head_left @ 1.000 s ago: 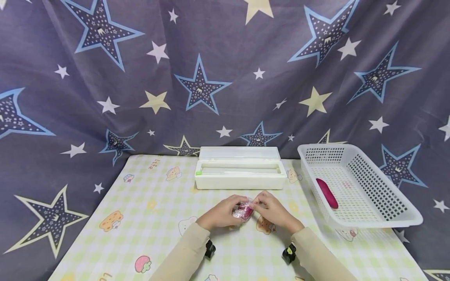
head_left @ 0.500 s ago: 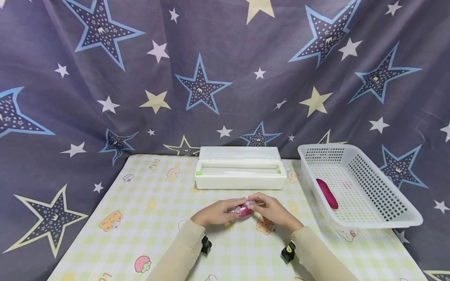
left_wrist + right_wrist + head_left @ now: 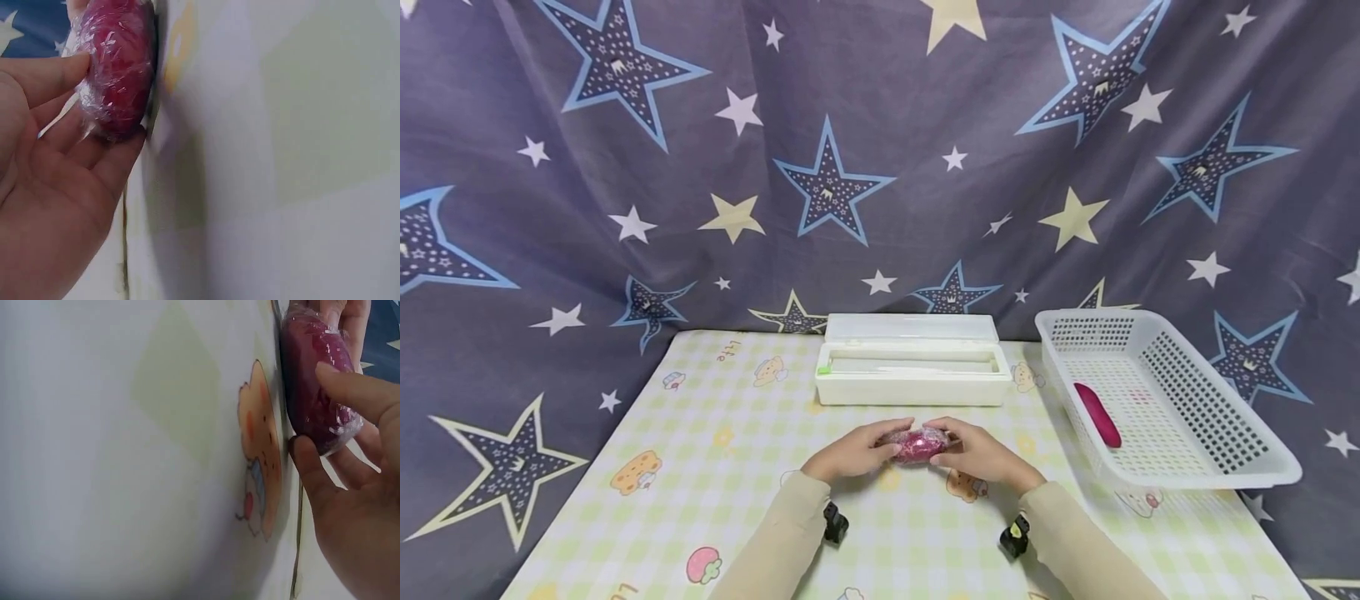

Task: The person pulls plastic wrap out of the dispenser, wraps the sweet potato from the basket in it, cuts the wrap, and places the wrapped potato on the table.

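Observation:
A purple-red oblong thing shaped like a sweet potato (image 3: pixel 917 447), wrapped in shiny cling film, lies crosswise between the two hands, low over the tablecloth. My left hand (image 3: pixel 848 455) holds its left end, thumb on the near side and fingers beyond. At the other end my right hand (image 3: pixel 987 455) grips it between thumb and fingers. In the left wrist view, creased clear film (image 3: pixel 109 44) covers the purple-red surface, and the left thumb presses its side. The right wrist view shows film bunched at the end (image 3: pixel 347 428) by the right palm.
Behind the hands stands a white cling film dispenser box (image 3: pixel 913 392), lid raised, with a green slider (image 3: pixel 824 370) at its left. To the right, a white perforated basket (image 3: pixel 1195 480) holds an unwrapped purple-red oblong thing (image 3: pixel 1097 415). A starry curtain (image 3: pixel 880 242) hangs behind the table.
The wrapped thing has turned from slanted to crosswise. My left hand has shifted left and my right fingers have gone from picking at the film to holding the right end.

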### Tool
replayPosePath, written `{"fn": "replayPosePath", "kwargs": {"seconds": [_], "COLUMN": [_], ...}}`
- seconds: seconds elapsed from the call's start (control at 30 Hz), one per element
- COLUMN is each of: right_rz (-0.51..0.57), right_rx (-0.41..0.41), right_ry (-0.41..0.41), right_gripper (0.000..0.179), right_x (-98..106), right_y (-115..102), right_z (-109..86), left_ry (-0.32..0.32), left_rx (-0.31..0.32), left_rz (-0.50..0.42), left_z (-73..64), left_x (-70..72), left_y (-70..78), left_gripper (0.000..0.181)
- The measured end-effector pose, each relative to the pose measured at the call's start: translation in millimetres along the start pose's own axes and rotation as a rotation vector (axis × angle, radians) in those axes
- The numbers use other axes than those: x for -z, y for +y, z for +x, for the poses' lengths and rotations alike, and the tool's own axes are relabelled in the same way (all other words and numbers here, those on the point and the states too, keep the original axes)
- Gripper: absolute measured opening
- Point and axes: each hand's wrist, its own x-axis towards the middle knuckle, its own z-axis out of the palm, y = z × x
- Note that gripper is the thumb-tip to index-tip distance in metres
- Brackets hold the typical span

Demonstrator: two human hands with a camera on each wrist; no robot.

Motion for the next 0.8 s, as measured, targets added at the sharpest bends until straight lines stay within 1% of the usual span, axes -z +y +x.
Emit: {"fn": "replayPosePath", "kwargs": {"seconds": [0.1,0.17,0.2,0.23,0.3,0.37,0.4,0.47,0.53,0.6,0.73,0.8], "right_rz": [0.015,0.067,0.102,0.128,0.18,0.241,0.262,0.285,0.29,0.254,0.139,0.127], "right_rx": [-0.046,-0.073,-0.083,-0.085,-0.091,-0.093,-0.094,-0.09,-0.09,-0.075,-0.041,-0.022], "right_ry": [0.014,0.009,-0.003,-0.015,-0.036,-0.075,-0.092,-0.113,-0.116,-0.079,0.05,0.09], "right_gripper": [0.048,0.048,0.049,0.05,0.052,0.054,0.055,0.055,0.055,0.055,0.055,0.057], "right_x": [1,1,2,2,3,5,5,6,6,6,3,1], "right_y": [0,0,0,0,-1,-2,-3,-4,-5,-5,-6,-7], "right_z": [-0.8,-1.2,-1.4,-1.4,-2.0,-3.7,-4.4,-5.0,-5.3,-5.1,-3.6,-2.5], "left_ry": [0.092,0.151,0.169,0.176,0.167,0.157,0.163,0.185,0.217,0.234,0.244,0.264], "left_rx": [-0.001,-0.007,-0.01,-0.009,-0.007,-0.011,-0.012,-0.02,-0.019,-0.013,0.012,0.026], "left_rz": [-0.069,-0.1,-0.114,-0.127,-0.169,-0.183,-0.19,-0.197,-0.191,-0.21,-0.218,-0.207], "left_z": [2.7,4.6,5.1,5.6,5.6,5.5,5.8,7.2,8.8,9.9,9.8,9.0], "left_x": [-1.0,-0.7,-0.2,0.3,1.6,2.5,2.7,2.6,2.6,2.7,2.8,2.3], "left_y": [-5.0,-6.2,-5.8,-5.6,-2.6,-0.5,-0.2,-0.7,-0.6,0.4,4.6,6.6], "left_gripper": [0.043,0.041,0.041,0.043,0.049,0.054,0.055,0.05,0.043,0.039,0.037,0.037]}}
